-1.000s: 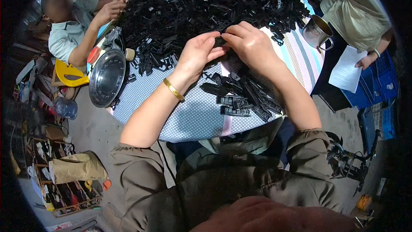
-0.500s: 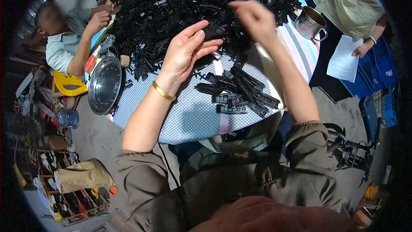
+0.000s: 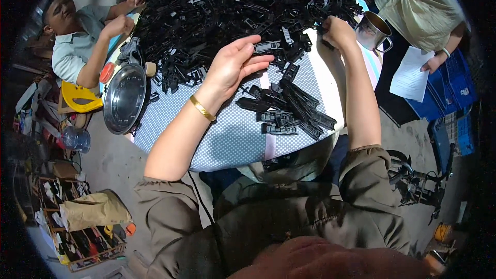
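Observation:
My left hand [image 3: 232, 64] is over the near edge of a large heap of black plastic parts [image 3: 217, 10], thumb and fingers closed on a black plastic part [image 3: 267, 47] with a greyish shiny face. To the right, my right hand [image 3: 342, 33] is curled with its fingertips at the heap's right edge. Whatever those fingers hold, if anything, is hidden. Nearer to me, several long black plastic parts [image 3: 289, 106] lie in a small loose pile on the patterned tablecloth [image 3: 227, 142].
A metal mug [image 3: 373, 31] stands just right of my right hand. At the left edge are a shiny steel bowl [image 3: 125, 101] and a red-lidded jar [image 3: 107, 73]. One person sits at the left by the heap; another, far right, holds a paper sheet [image 3: 412, 75].
My right hand has moved right and slightly nearer, from above the heap to its right edge. My left hand has shifted slightly right, and the part in it now shows its shiny face.

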`<state>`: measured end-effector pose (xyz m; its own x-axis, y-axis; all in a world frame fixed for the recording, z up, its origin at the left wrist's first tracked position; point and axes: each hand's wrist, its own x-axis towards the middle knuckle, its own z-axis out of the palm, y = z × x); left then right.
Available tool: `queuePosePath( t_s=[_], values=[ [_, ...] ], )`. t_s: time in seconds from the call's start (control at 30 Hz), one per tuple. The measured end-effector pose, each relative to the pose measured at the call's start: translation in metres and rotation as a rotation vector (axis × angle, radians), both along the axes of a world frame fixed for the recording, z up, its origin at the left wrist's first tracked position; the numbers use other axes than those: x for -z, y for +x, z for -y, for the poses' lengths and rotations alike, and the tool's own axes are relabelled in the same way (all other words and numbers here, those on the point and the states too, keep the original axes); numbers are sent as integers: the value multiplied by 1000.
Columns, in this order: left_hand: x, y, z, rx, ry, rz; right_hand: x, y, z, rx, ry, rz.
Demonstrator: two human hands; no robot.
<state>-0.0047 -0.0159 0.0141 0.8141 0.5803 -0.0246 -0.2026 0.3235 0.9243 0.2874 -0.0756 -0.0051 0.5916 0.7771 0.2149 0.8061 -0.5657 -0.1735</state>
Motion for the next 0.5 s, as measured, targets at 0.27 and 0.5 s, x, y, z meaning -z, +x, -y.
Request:
queuePosePath(
  t_s=[0.27,0.5],
  values=[
    [4,1,-3,-41,-13,4,-22,-50,3,-621,560,-634],
    [7,3,1,-113,24,-29,-33,-123,15,-844,495,-892]
  ],
)
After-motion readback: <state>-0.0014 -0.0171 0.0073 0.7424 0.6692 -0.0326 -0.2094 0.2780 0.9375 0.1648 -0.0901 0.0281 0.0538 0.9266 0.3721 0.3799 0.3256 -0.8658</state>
